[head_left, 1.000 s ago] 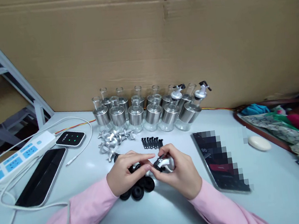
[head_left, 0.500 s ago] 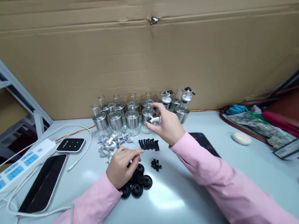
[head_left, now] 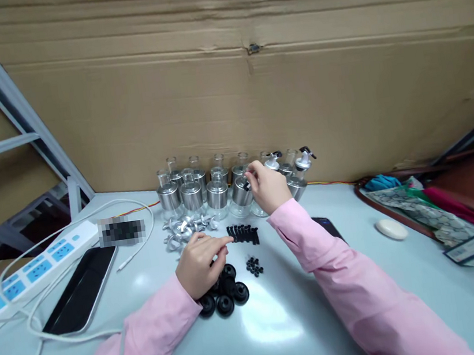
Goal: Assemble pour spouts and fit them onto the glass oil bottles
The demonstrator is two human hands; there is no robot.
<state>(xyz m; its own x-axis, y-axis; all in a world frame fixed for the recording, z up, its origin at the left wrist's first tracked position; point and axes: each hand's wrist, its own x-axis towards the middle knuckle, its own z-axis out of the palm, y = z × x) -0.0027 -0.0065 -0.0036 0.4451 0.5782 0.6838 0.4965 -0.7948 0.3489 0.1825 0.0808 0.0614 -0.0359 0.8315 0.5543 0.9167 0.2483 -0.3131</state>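
My right hand (head_left: 269,186) is raised in front of the glass-and-steel bottles. Its thumb and fingers pinch together, with a small black piece (head_left: 247,186) showing at the tips; the rest of whatever it holds is hidden. Below and to the left, my left hand (head_left: 202,263) hovers by the black round stoppers (head_left: 225,305), index finger stretched out and thumb apart, nothing visible in it. That fingertip is close to a row of black levers (head_left: 243,234). Small black caps (head_left: 254,266) lie right of it. Silver pourer parts (head_left: 182,228) are heaped behind the left hand.
Two rows of bottles (head_left: 191,195) stand against the cardboard wall (head_left: 158,106); two at the right carry pourers (head_left: 303,160). Left are a power strip (head_left: 39,267), a dark phone-like slab (head_left: 81,288) and cables. A white oval object (head_left: 391,229) and a bag lie right.
My right fingers, spread around a white-and-black part before, have closed into a pinch. The left hand keeps its place by the stoppers. The whole view has shifted slightly.
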